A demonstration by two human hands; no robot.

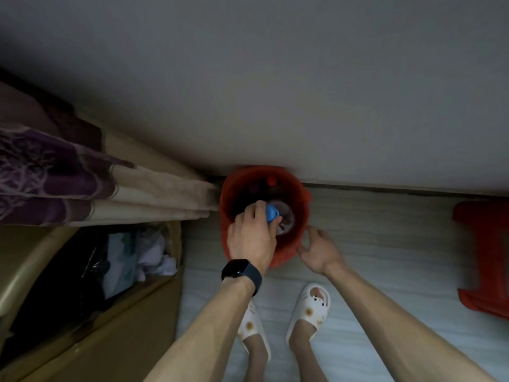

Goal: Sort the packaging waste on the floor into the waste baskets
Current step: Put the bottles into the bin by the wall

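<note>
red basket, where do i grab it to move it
Take the red basket by its near-right rim from above, beside the right hand: the wall backs it, the curtain crowds its left, and the left hand holds a bottle over the middle.

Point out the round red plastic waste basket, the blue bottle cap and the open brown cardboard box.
Round red plastic waste basket [300,208]: head view, inner right wall.
Blue bottle cap [271,212]: head view, exposed side beside the fingers.
Open brown cardboard box [137,321]: head view, near side panel.
</note>
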